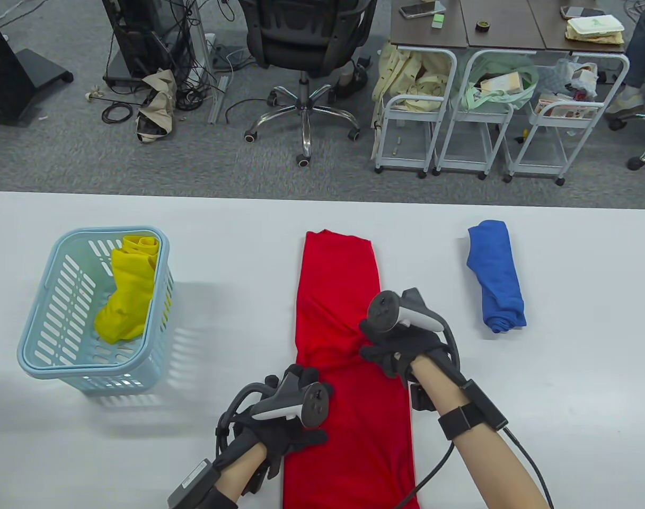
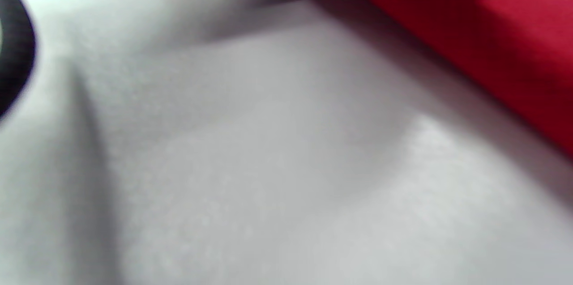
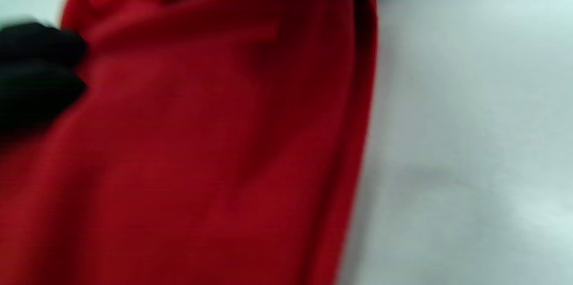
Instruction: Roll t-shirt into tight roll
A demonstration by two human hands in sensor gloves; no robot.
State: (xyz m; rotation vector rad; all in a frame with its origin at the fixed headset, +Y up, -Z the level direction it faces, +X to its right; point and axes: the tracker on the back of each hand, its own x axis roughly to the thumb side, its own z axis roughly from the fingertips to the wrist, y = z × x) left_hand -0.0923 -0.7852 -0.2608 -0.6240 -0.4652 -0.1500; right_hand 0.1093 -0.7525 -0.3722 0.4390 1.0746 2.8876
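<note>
1. Progress: red t-shirt (image 1: 348, 339) lies on the white table (image 1: 566, 403) as a long narrow strip, running from the near edge up toward the far side. Looks already folded lengthwise, i.e. prep done. No roll visible at either end, so rolling proper seems not yet begun, or barely.
2. Mid-strip the cloth is bunched, w/ wrinkles fanning out from the right hand; far end is flat, near end runs out of the table view.
3. Left to do, by my read: smooth the bunch, turn one end over, roll tight along the full length. Most of the job remains.
4. Right hand (image 1: 394, 350): on the strip's right edge about halfway up, fingers curled down into the fabric, which gathers under them. Looks like a pinch/grip on the cloth. Right wrist view backs this: dark glove fingertips (image 3: 38, 68) against red fabric, but blurred, so exact hold is unclear.
5. Left hand (image 1: 280, 435): at the strip's left edge, nearer the person. Fingers seem to lie on or just over the cloth edge; tracker hides most of them, so can't tell if it grips or only presses. Left wrist view is blurred, showing table and a red corner only.
6. Other stuff: blue basket (image 1: 41, 339) at left w/ a yellow garment (image 1: 129, 297) inside; blue rolled garment (image 1: 497, 281) at right, well apart from the red one.
</note>
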